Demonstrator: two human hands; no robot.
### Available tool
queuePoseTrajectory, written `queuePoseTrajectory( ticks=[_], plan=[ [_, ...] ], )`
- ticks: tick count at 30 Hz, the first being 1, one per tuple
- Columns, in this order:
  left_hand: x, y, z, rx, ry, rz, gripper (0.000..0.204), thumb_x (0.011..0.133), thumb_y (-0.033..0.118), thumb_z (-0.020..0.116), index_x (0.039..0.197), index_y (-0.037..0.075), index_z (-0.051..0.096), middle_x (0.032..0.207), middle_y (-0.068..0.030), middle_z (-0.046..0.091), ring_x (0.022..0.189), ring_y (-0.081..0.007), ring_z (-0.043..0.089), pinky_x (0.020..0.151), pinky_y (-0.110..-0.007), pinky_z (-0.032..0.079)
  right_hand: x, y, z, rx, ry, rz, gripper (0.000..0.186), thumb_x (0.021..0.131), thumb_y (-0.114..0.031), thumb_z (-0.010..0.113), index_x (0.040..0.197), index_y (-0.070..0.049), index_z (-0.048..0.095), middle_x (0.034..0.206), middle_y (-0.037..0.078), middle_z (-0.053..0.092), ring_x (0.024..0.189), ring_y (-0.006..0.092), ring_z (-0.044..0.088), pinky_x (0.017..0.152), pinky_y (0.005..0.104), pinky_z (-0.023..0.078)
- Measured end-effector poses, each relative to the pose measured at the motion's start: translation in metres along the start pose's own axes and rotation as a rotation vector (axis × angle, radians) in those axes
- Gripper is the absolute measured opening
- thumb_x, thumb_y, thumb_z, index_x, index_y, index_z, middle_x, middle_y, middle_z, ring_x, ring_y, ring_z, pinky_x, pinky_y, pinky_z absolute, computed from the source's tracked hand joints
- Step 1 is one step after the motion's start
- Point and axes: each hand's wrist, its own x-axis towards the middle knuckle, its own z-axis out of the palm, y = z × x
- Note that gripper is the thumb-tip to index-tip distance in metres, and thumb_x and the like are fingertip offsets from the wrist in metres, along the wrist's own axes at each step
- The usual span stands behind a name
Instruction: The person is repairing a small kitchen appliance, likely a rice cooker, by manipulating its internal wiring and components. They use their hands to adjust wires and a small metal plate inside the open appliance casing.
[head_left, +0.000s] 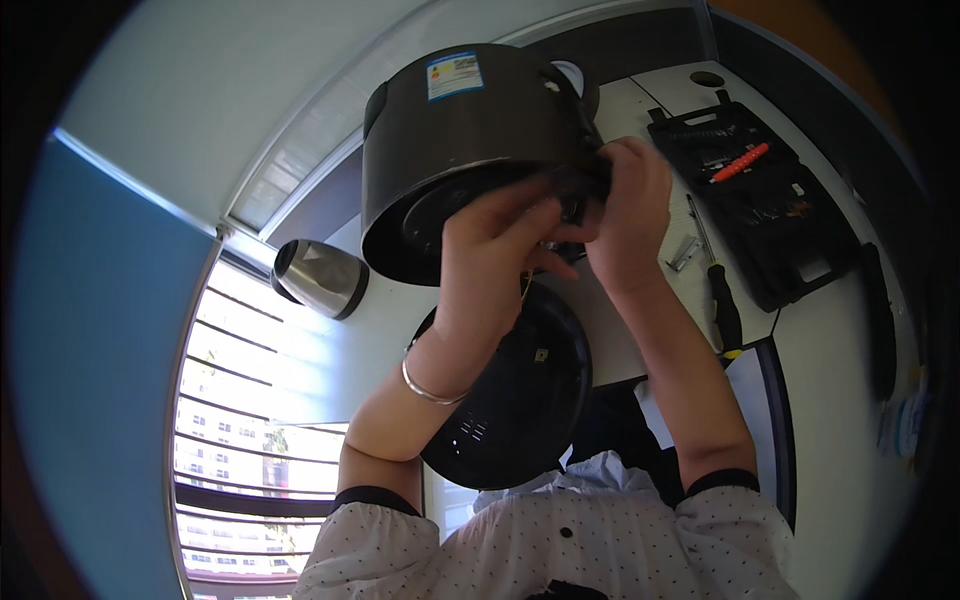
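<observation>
A dark rice cooker body (pixel 470 120) lies tipped on its side on the table, its open underside facing me. The fingers of my left hand (pixel 490 235) reach to the right edge of that opening. They are bent together and slightly blurred, so what they pinch is hidden. My right hand (pixel 635 205) curls around the cooker's right rim, near a dark fitting. Below the opening, a round black base cover (pixel 515 400) with vent slots leans towards my lap. A thin yellow wire (pixel 527 287) shows between the cover and my left hand.
To the right lies an open black tool case (pixel 760 200) with a red-handled tool (pixel 740 163). Beside it are a black-handled screwdriver (pixel 722 300) and a small metal piece (pixel 684 253). A steel kettle (pixel 320 280) is at the left, near window blinds (pixel 255 400).
</observation>
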Motion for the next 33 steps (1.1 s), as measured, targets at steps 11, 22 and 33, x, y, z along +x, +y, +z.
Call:
queuePoseTrajectory(
  ticks=[11,22,33],
  plan=[
    [-0.021,-0.041,-0.071,0.833,0.286,0.705,0.027,0.074,0.0,0.072,0.1,-0.001,0.065,0.1,-0.0094,0.062,0.071,-0.0124,0.066,0.052,-0.02,0.049,-0.003,0.006,0.003,-0.082,0.008,-0.065,0.054,0.059,0.007,0.069,0.108,-0.007,0.051,0.111,0.012,0.049,0.1,0.0321,0.053,0.074,0.0364,0.051],
    [-0.001,-0.046,-0.067,0.422,0.061,0.255,0.024,0.081,0.001,0.067,0.103,-0.007,0.062,0.093,-0.0107,0.066,0.068,-0.0125,0.065,0.054,-0.02,0.046,-0.005,0.006,0.003,-0.069,-0.017,-0.075,0.055,0.061,0.008,0.069,0.111,-0.006,0.05,0.115,0.014,0.047,0.102,0.0331,0.053,0.076,0.037,0.051],
    [0.01,-0.032,-0.068,0.136,0.136,0.163,0.016,0.083,0.004,0.064,0.095,-0.006,0.063,0.077,-0.0089,0.068,0.05,-0.009,0.058,0.039,-0.018,0.034,-0.005,0.008,0.005,-0.084,-0.008,-0.114,0.049,0.065,0.005,0.068,0.11,-0.005,0.05,0.11,0.015,0.05,0.1,0.0334,0.054,0.075,0.0374,0.05]
  ],
)
